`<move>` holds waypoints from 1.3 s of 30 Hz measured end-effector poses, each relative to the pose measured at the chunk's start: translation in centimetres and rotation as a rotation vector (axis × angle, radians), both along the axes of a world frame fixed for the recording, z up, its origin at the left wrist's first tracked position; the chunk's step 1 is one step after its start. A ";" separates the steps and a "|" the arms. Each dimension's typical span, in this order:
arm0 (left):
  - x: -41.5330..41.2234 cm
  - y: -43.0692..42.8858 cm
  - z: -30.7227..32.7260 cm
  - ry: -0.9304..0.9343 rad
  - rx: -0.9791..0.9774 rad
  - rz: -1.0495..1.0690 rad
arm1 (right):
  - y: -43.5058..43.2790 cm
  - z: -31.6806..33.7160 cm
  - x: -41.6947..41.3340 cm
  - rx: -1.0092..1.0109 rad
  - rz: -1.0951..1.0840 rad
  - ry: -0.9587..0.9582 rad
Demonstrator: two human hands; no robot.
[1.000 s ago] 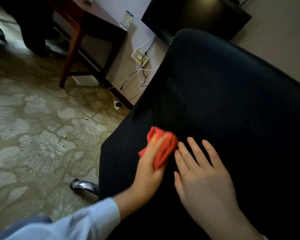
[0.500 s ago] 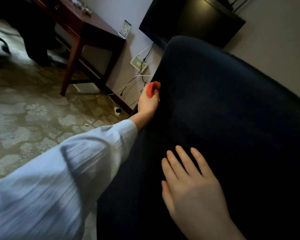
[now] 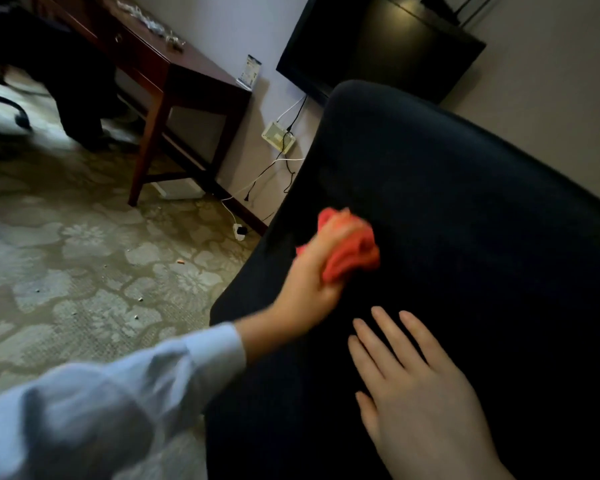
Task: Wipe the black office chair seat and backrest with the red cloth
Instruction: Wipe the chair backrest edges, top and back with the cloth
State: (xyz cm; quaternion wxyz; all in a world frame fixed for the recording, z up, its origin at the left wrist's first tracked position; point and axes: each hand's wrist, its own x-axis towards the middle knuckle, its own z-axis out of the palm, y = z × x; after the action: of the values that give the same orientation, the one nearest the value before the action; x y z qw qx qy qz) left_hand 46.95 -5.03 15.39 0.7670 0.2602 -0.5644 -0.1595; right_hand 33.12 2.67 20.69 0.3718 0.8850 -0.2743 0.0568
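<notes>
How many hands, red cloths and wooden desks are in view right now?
Hands: 2, the left hand and the right hand
Red cloth: 1
Wooden desk: 1
Total: 4

On the chair [image 3: 465, 202], my left grip [image 3: 312, 285], holding the cloth [image 3: 357, 247], sits at eleven o'clock from my right grip [image 3: 420, 403]; the worktop [image 3: 194, 81] stands beyond at ten o'clock.
</notes>
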 end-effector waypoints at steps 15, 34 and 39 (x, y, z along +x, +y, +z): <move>-3.6 3.6 2.9 0.123 0.005 0.052 | 2.2 1.4 -3.1 0.051 -0.006 0.200; 3.4 -2.9 -5.5 0.298 0.613 0.106 | 3.5 0.9 -5.9 0.024 -0.096 0.345; 0.3 0.2 -8.0 0.256 0.592 -0.010 | 2.0 -0.3 -3.8 0.026 -0.073 0.320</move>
State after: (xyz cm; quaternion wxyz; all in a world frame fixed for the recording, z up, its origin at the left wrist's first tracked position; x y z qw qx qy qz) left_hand 47.29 -4.84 7.43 0.7218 0.4472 -0.3939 -0.3520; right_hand 29.28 4.70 20.42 0.4014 0.8769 -0.2442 -0.1021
